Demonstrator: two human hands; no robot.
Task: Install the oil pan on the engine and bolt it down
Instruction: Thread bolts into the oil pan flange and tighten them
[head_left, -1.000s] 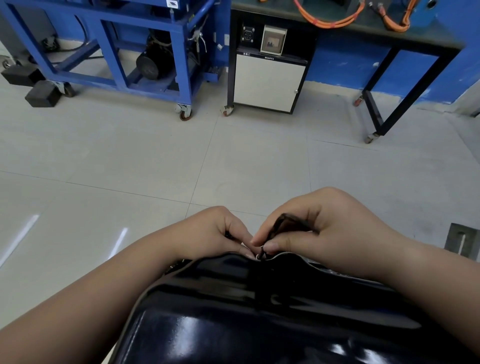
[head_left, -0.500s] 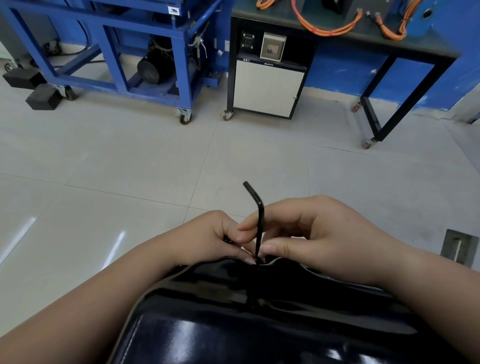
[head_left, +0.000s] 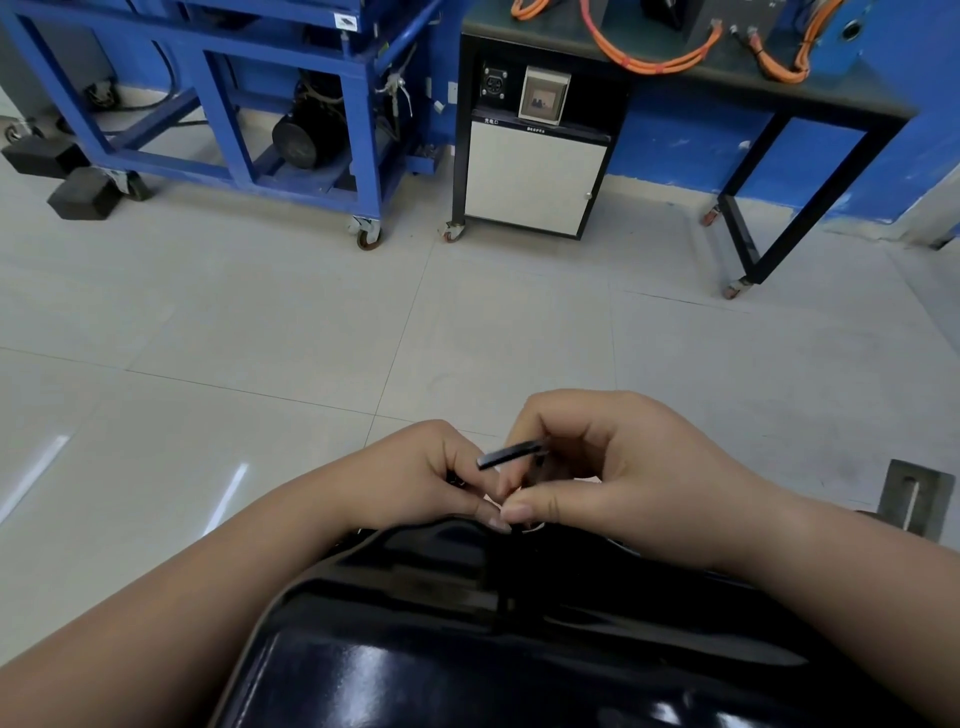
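A glossy black oil pan (head_left: 493, 649) fills the bottom of the view, its far flange under both my hands. My right hand (head_left: 623, 483) pinches a black L-shaped hex key (head_left: 511, 454) whose short arm points left; its long shaft runs down to the flange edge, where the bolt itself is hidden by my fingers. My left hand (head_left: 421, 478) rests curled at the flange beside the key, its fingertips pinched near the key's lower end. The engine beneath the pan is out of sight.
Pale tiled floor lies beyond the pan. A blue wheeled frame (head_left: 234, 104) with a motor stands at the back left, a black cabinet with a white door (head_left: 530, 171) beside it, and a black-legged bench (head_left: 753, 218) with orange cables at the right. A grey slotted metal bracket (head_left: 914, 499) sits at right.
The hex key's short arm has swung round: hidden in my right hand, then pointing up and away, now pointing left. Both hands stay at the same spot on the flange.
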